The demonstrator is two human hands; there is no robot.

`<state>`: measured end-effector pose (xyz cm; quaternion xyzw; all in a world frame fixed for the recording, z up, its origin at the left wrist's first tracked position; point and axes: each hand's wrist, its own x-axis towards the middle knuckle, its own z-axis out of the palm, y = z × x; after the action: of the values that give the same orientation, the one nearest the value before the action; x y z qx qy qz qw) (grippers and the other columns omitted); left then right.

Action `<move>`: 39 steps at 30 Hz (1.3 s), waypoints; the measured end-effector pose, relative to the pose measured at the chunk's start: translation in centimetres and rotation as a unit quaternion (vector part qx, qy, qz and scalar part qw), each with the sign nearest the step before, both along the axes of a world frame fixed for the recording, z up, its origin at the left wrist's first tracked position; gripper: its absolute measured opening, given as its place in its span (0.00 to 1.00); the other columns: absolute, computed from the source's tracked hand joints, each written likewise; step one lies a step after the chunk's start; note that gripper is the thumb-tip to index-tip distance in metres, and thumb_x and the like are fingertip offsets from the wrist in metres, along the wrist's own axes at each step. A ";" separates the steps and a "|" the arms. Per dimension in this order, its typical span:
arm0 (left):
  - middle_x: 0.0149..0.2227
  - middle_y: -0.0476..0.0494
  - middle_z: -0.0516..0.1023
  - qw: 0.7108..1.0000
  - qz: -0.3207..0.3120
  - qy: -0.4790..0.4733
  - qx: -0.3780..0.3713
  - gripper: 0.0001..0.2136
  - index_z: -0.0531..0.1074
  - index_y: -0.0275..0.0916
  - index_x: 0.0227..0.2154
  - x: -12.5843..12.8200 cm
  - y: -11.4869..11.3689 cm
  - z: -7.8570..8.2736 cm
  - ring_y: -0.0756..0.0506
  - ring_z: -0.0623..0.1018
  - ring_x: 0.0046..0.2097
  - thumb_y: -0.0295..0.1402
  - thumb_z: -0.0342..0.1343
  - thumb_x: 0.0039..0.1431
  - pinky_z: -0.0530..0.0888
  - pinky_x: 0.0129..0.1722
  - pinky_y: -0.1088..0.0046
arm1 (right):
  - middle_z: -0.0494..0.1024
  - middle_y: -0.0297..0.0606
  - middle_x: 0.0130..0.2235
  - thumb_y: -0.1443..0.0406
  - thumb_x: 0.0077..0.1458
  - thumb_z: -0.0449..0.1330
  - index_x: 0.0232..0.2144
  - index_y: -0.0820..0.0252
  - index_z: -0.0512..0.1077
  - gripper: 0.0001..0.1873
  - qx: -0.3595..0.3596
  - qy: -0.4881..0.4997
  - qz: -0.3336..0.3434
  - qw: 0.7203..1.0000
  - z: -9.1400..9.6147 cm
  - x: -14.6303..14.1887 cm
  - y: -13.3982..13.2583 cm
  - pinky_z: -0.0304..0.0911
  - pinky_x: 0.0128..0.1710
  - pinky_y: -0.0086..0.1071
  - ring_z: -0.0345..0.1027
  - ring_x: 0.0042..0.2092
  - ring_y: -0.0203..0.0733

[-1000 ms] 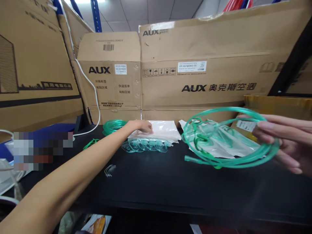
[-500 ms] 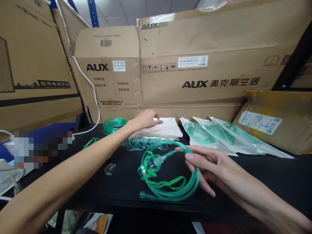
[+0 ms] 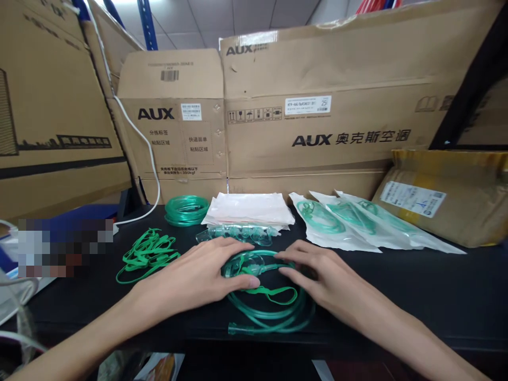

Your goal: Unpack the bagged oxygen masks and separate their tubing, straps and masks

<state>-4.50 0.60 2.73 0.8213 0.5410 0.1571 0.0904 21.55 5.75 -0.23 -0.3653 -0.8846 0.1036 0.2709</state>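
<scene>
A green oxygen mask set, its tubing coiled and an elastic strap across it, lies on the black table near the front edge. My left hand rests flat on its left side, fingers stretched over the clear mask cup. My right hand lies on its right side, fingers spread and touching the tubing. Neither hand grips anything.
Behind the hands lie a row of clear mask cups, a stack of white pouches and a green tubing coil. Green elastic straps lie at left, sealed mask bags at right. Cardboard boxes wall the back.
My right hand brought the mask set from the right down onto the table. My left hand left the white pouches and came back onto the set.
</scene>
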 end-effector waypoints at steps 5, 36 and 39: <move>0.65 0.49 0.68 1.000 0.015 -0.019 -0.016 0.33 0.59 0.61 0.65 -0.4 0.0 -1.0 0.34 0.67 0.65 0.61 0.53 0.59 0.66 0.61 0.52 | 0.76 0.47 0.45 0.65 0.68 0.53 0.46 0.59 0.76 0.13 0.126 -0.069 0.064 0.988 -1.2 -2.3 0.0 0.69 0.50 0.47 0.70 0.50 0.51; 0.29 0.51 0.73 0.954 -0.013 -0.169 -0.247 0.16 0.77 0.40 0.34 0.9 4.8 0.7 0.48 0.66 0.29 0.43 0.48 0.63 0.62 0.29 0.74 | 0.69 0.36 0.40 0.60 0.72 0.47 0.43 0.57 0.66 0.10 0.047 -0.013 0.140 0.989 -1.3 -3.4 1.9 0.64 0.40 0.37 0.69 0.39 0.40; 0.26 0.51 0.71 0.957 0.005 -0.159 -0.242 0.15 0.75 0.40 0.32 0.9 5.0 0.6 0.49 0.65 0.28 0.44 0.48 0.62 0.60 0.27 0.74 | 0.70 0.37 0.40 0.60 0.72 0.46 0.43 0.57 0.67 0.11 0.046 -0.011 0.141 0.989 -1.4 -3.3 2.1 0.64 0.42 0.37 0.69 0.40 0.41</move>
<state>-3.60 5.63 3.32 0.7368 0.5452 0.1499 0.3707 18.20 7.85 -1.68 -0.2249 -0.9340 0.0959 0.2606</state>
